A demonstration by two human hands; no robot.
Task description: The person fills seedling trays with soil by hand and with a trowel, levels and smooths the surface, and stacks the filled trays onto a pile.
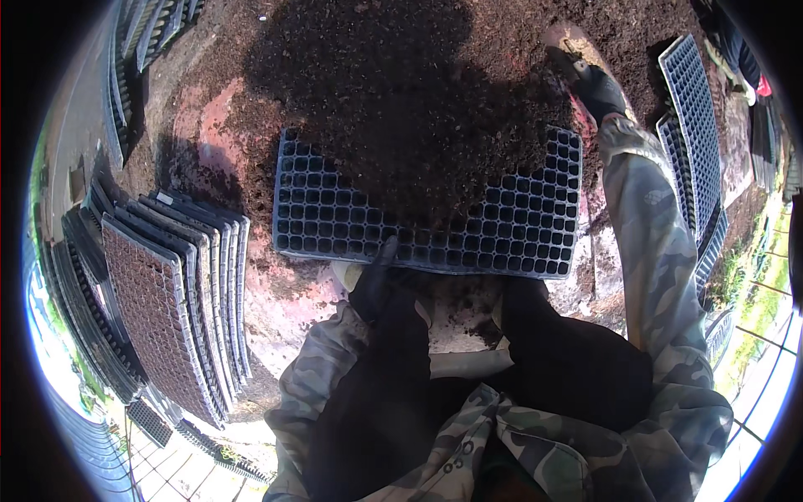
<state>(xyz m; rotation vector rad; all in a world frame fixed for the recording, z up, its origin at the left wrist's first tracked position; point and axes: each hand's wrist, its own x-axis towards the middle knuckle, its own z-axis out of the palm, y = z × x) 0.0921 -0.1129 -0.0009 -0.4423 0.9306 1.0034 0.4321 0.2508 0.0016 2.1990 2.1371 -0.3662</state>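
A black plastic seedling tray (533,226) with many small cells lies in front of me. Dark soil (408,157) is heaped over its far middle, while cells at both sides and along the near edge show bare. My left hand (374,282), in a dark glove, grips the tray's near edge with the thumb on top; its other fingers are hidden. Out at the upper right, my gloved right hand (593,85) is closed on a tan board (574,41), apparently wooden, partly covered by the hand and resting at the soil's edge.
Filled seedling trays (147,314) stand stacked on edge at the left, with more trays (154,28) beyond. Other trays (693,125) lean at the right. Part of another person (737,53) shows at the far upper right. Loose soil covers the pinkish ground sheet (219,125).
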